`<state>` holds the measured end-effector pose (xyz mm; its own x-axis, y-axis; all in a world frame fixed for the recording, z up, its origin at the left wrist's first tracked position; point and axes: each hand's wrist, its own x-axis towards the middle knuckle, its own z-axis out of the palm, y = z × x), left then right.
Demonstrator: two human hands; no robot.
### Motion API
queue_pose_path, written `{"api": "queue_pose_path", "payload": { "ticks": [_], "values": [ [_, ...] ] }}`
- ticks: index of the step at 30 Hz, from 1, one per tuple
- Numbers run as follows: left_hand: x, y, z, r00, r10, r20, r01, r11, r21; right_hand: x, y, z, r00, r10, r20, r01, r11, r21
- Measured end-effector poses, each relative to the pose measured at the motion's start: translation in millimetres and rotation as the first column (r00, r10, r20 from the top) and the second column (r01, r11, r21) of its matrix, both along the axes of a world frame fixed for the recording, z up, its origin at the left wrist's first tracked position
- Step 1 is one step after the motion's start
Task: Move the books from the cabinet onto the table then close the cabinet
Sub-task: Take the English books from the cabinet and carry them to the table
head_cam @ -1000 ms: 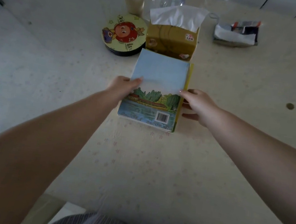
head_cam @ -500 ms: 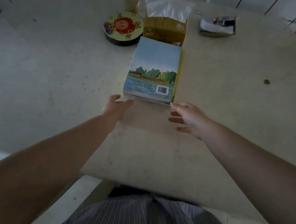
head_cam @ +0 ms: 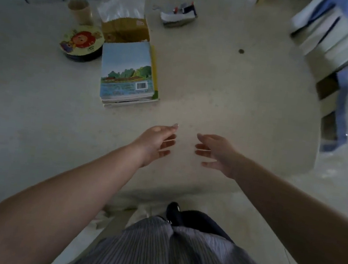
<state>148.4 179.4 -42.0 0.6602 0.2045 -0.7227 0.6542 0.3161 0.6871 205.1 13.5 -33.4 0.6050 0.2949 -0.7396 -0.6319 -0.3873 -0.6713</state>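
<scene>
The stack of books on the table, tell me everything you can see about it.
The stack of books lies flat on the pale table, several thin paperbacks by the look of the page edges. The top cover shows blue sky, green trees, water and a barcode near its front right corner; a yellow book edge sticks out along the right side. Its far end sits right against the tissue box; whether they touch is unclear. Both hands are off it, open.
</scene>
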Motion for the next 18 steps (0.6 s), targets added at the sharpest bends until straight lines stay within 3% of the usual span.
{"api": "queue_pose_path", "payload": {
  "ticks": [6, 11, 14, 18],
  "values": [
    [-19.9, -77.7, -5.6, 0.958, -0.286, 0.027, 0.287, 0.958, 0.001, -63.6, -98.3, 8.0, 0.972, -0.236, -0.003, 0.235, 0.969, 0.072],
    [-60.7, -166.4, -11.3, 0.828, -0.557, 0.063, 0.557, 0.830, 0.014, -161.4, -183.3, 17.9, 0.864, -0.501, 0.045, 0.500, 0.865, 0.032],
    [-109.5, -235.1, -10.6, 0.651, -0.756, 0.074, 0.756, 0.654, 0.033, -247.0, -239.2, 19.5, 0.748, -0.661, 0.060, 0.663, 0.749, -0.002],
    [-184.2, -320.7, -3.8, 0.345, -0.934, 0.096, 0.937, 0.348, 0.019, -367.8, -293.3, 25.2, 0.508, -0.858, 0.080, 0.860, 0.510, 0.011]
  ]
}}
